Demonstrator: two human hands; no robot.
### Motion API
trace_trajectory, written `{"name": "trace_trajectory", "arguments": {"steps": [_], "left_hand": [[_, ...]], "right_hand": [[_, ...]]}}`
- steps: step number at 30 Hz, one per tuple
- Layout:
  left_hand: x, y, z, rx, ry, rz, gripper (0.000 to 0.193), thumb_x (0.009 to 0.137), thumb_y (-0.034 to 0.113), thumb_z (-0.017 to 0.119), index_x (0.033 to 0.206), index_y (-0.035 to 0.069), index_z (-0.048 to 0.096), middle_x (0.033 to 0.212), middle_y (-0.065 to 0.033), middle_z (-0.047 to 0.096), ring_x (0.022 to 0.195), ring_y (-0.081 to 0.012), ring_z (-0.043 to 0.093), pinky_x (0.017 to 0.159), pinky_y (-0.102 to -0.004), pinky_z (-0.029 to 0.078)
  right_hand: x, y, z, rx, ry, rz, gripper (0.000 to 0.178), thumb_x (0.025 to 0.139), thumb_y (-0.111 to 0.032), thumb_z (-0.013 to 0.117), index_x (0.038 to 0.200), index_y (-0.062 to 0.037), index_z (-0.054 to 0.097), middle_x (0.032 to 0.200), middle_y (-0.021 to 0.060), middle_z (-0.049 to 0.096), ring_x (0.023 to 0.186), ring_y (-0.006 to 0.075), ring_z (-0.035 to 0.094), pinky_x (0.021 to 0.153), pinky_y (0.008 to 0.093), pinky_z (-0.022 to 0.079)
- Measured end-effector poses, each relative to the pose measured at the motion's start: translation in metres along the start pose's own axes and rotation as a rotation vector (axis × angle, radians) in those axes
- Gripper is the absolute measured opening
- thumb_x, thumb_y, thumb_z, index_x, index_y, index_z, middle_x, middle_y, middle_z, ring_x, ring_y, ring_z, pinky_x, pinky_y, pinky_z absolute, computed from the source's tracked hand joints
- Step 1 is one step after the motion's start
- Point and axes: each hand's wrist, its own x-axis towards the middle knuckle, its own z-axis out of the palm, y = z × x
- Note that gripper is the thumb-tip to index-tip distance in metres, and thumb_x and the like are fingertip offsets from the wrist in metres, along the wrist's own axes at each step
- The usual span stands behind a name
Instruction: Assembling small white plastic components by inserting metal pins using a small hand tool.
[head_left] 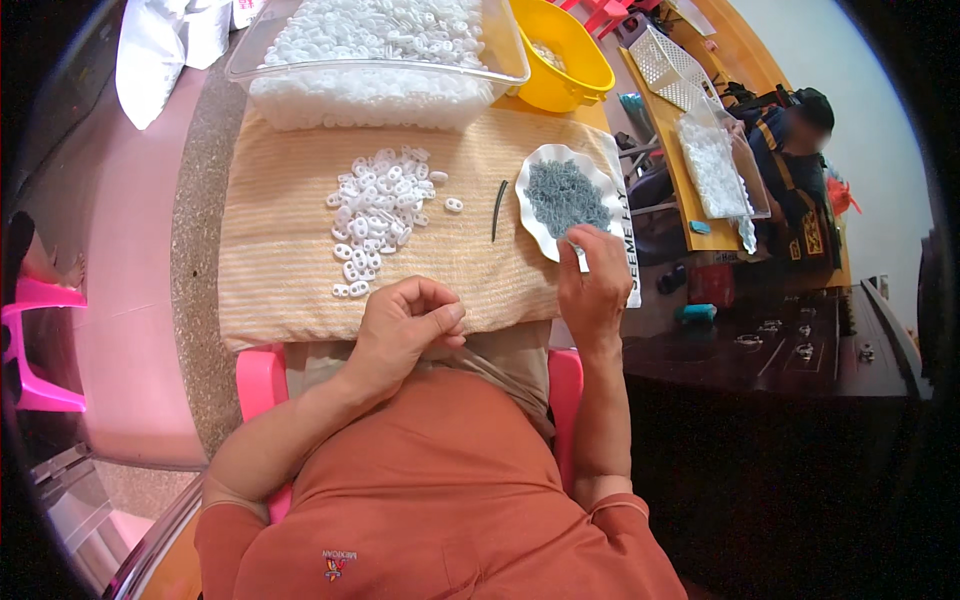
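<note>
"Grey bits (565, 195), heaped in that wavy white dish (535, 236) on the right of the striped cloth (280, 220). Is the right hand (598, 275) picking one out?"

"Looks that way to me. Its thumb and first finger come close together at the dish's near edge, but I can't tell whether a bit is pinched between them."

"What makes a clean pick?"

"I'd take from the near side of the heap, use only the fingertips, and keep the palm's weight off the rim so the dish doesn't tip."

"And the left hand (408, 325)?"

"By the cloth's front edge, nearer us than the white two-holed pieces (375, 205). The fingers curl in with the thumb close by them; I can't see whether they hold anything."

"How do the bits look?"

"Tiny, smoky grey and jumbled together. They're too small from here to tell one's shape. The white pieces are plainer: rounded ovals, loosely piled."
</note>
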Motion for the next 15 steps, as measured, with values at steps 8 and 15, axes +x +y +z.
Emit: {"name": "trace_trajectory", "arguments": {"steps": [8,15], "left_hand": [[0.002,-0.002,-0.001,-0.028,0.020,-0.022,0.011,0.088,0.009,0.065,0.095,0.003,0.059,0.080,-0.0023,0.062,0.070,-0.0082,0.061,0.065,-0.0242,0.056],[0.000,0.002,-0.001,-0.065,0.000,-0.029,0.013,0.088,0.011,0.066,0.096,0.002,0.060,0.083,-0.0023,0.063,0.072,-0.0060,0.060,0.064,-0.0209,0.055]], "right_hand": [[-0.015,-0.043,0.005,0.796,-0.329,0.134,0.020,0.079,0.002,0.069,0.098,0.0014,0.064,0.094,0.0135,0.065,0.087,0.0232,0.062,0.076,0.0322,0.048],[-0.030,-0.051,0.023,1.001,-0.423,0.254,0.011,0.084,0.005,0.064,0.095,0.0041,0.064,0.090,0.0112,0.064,0.083,0.0183,0.060,0.073,0.0267,0.048]]}}
